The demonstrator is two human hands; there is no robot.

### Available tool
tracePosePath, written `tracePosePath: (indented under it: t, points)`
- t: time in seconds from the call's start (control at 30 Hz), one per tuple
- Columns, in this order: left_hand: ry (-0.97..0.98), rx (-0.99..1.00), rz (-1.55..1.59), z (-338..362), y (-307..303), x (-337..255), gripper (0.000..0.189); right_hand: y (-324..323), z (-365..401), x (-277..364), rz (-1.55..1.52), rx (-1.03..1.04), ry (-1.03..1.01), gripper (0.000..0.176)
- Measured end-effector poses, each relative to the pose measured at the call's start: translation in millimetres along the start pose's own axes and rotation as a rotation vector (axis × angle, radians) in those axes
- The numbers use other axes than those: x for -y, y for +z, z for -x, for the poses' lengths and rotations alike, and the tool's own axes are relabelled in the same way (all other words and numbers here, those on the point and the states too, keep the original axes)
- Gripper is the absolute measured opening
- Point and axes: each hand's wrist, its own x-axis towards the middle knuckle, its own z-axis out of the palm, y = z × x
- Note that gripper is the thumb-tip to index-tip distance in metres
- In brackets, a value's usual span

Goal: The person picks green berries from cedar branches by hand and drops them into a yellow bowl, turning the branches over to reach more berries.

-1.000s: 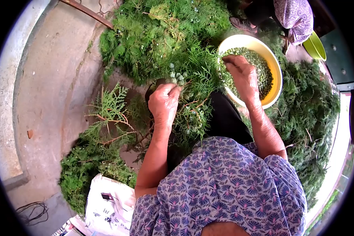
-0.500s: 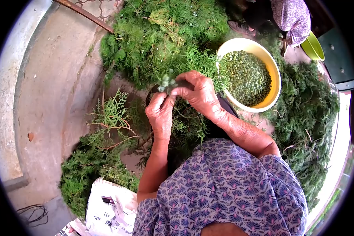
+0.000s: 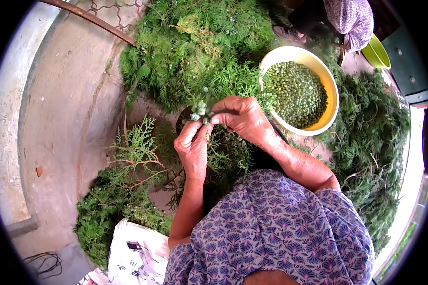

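Note:
My left hand [image 3: 192,149] pinches a conifer sprig bearing a small cluster of pale green cones [image 3: 199,110] between thumb and fingertips. My right hand [image 3: 246,118] is closed too, its thumb and forefinger meeting at the right side of the same cluster, on a green cone largely hidden by the fingertips. Beyond my right hand stands a yellow tub [image 3: 332,88], filled well up with loose green cones [image 3: 295,92]. A leafy conifer branch [image 3: 138,147] with a reddish stem lies to the left of my left hand.
A large heap of cut conifer branches [image 3: 185,52] lies ahead, another heap [image 3: 366,137] to the right. A white printed sack [image 3: 138,251] with a small dark device [image 3: 134,245] is at lower left. Another person's patterned clothing [image 3: 349,21] and a green basin [image 3: 376,53] show at upper right.
My right hand has shifted slightly down, its fingers closing more at the cluster. More of the cones shows between my hands. The view has moved a little.

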Motion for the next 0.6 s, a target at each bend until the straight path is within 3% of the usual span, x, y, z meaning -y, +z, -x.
tracePosePath:
  t: [0.1,0.17,0.23,0.3,0.37,0.43,0.5,0.6]
  points:
    - [-0.049,0.012,0.010,2.1,-0.8,-4.7,0.008,-2.5,4.7,5.2,-0.044,0.024,0.105,0.016]
    - [-0.109,0.052,0.153,3.5,-1.8,-5.0,0.007,-3.6,6.8,3.2,-0.061,0.024,0.055,0.014]
    - [-0.151,0.060,0.187,3.0,-5.8,-1.2,0.006,-6.7,8.5,7.3,-0.188,0.099,0.248,0.012]
    - [-0.190,0.069,0.219,2.2,-7.3,-0.7,0.005,-11.3,10.8,5.8,-0.260,0.104,0.309,0.012]
    - [-0.199,0.035,0.267,-1.7,-6.5,-4.1,0.003,-22.5,12.5,-0.1,-0.726,0.190,0.322,0.013]
    - [-0.200,0.046,0.237,-0.5,-4.6,-3.9,0.003,-31.1,14.3,7.0,-0.602,0.143,0.303,0.015]
    - [-0.202,0.073,0.172,-0.2,-2.1,-4.4,0.004,-27.7,13.5,10.3,-0.731,0.100,0.308,0.019]
    - [-0.132,0.063,0.095,-1.5,0.1,-0.9,0.005,-18.3,14.2,0.0,-0.649,0.064,0.232,0.021]
